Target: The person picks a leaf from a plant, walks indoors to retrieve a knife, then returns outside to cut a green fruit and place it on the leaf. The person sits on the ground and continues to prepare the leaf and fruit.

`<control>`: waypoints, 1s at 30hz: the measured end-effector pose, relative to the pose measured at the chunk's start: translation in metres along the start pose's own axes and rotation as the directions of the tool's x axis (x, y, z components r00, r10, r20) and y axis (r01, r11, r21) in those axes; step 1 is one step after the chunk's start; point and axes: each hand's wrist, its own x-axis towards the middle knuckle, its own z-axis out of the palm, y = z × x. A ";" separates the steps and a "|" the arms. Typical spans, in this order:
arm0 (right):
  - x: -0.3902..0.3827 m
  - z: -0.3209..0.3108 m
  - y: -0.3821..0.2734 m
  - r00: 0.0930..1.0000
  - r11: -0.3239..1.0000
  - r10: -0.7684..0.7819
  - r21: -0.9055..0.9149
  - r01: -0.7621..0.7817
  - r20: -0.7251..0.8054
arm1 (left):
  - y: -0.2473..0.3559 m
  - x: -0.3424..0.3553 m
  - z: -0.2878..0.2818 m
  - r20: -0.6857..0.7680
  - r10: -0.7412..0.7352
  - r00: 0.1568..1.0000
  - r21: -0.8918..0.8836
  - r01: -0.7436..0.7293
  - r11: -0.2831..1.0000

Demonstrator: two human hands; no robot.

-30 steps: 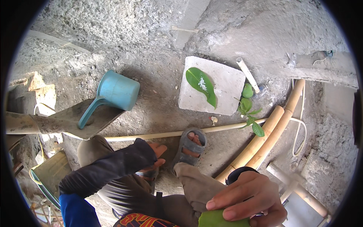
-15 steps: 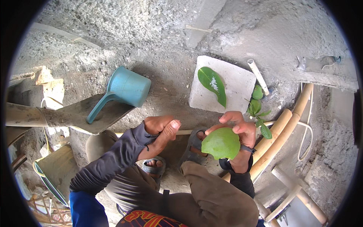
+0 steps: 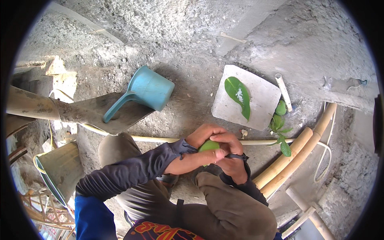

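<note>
In front of my knees, both hands are closed together around a smooth green fruit, and only part of its skin shows between them. My left hand wraps it from the left, its thumb stretched across the near side. From the right, my right hand presses against the fruit, with fingers bent over the far side. Beyond them, a pale square block carries a broad green leaf with white grains on it. Beside the block lie another green fruit and a leafy sprig.
A blue dipper rests on its side at the far left, on a dark curved sheet. Bamboo poles and a looped pale hose lie to the right. A bucket leans at lower left; a short white pipe is by the block.
My hands were apart, with the fruit in the right one showing a broken edge. The left hand has moved right and joined it, and the fruit is now mostly covered. The view has shifted slightly.
</note>
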 end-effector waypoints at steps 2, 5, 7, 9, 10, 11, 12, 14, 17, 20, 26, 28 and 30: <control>-0.001 0.001 0.002 0.998 0.998 0.058 0.000 -0.058 -0.003 | -0.002 -0.004 0.002 0.057 -0.231 0.971 -0.389 0.234 0.891; -0.003 -0.001 0.006 0.997 0.995 0.072 -0.069 -0.072 -0.014 | -0.006 -0.005 0.001 0.064 -0.357 0.932 -0.419 0.350 0.838; -0.006 -0.002 0.008 0.984 0.984 0.148 -0.090 -0.156 -0.095 | -0.010 -0.001 -0.004 -0.017 -0.387 0.922 -0.307 0.363 0.880; -0.008 -0.004 0.009 0.965 0.973 0.227 -0.003 -0.229 -0.131 | -0.013 0.004 -0.011 -0.240 -0.215 0.947 0.075 0.239 0.968; -0.009 -0.004 0.010 0.949 0.958 0.285 0.026 -0.284 -0.131 | -0.014 0.006 -0.019 -0.261 -0.062 0.963 0.322 0.147 0.935; -0.009 -0.005 0.009 0.949 0.955 0.295 0.021 -0.295 -0.114 | -0.014 0.006 -0.025 -0.275 0.018 0.961 0.533 0.137 0.835; -0.010 -0.005 0.009 0.943 0.947 0.321 0.006 -0.322 -0.086 | -0.014 0.005 -0.026 -0.371 0.103 0.923 0.549 0.129 0.826; -0.009 -0.003 0.009 0.927 0.925 0.373 0.099 -0.368 -0.042 | -0.010 0.000 -0.034 -0.377 -0.097 0.921 0.488 0.287 0.824; -0.003 0.002 0.014 0.906 0.857 0.424 0.317 -0.406 0.015 | -0.010 -0.002 -0.030 -0.323 -0.323 0.890 0.199 0.397 0.896; 0.004 0.007 0.022 0.899 0.836 0.434 0.350 -0.422 0.047 | -0.014 -0.001 -0.015 -0.199 -0.231 0.952 0.036 0.243 0.969; 0.006 0.006 0.027 0.936 0.850 0.348 0.404 -0.338 0.052 | -0.022 0.002 -0.005 0.189 -0.355 0.916 -0.633 0.390 0.669; 0.002 0.004 0.023 0.941 0.862 0.336 0.389 -0.324 0.039 | -0.025 0.000 -0.003 0.164 -0.416 0.895 -0.628 0.420 0.656; 0.000 0.002 0.019 0.933 0.882 0.359 0.329 -0.338 -0.004 | -0.027 -0.003 -0.001 0.075 -0.489 0.869 -0.593 0.433 0.679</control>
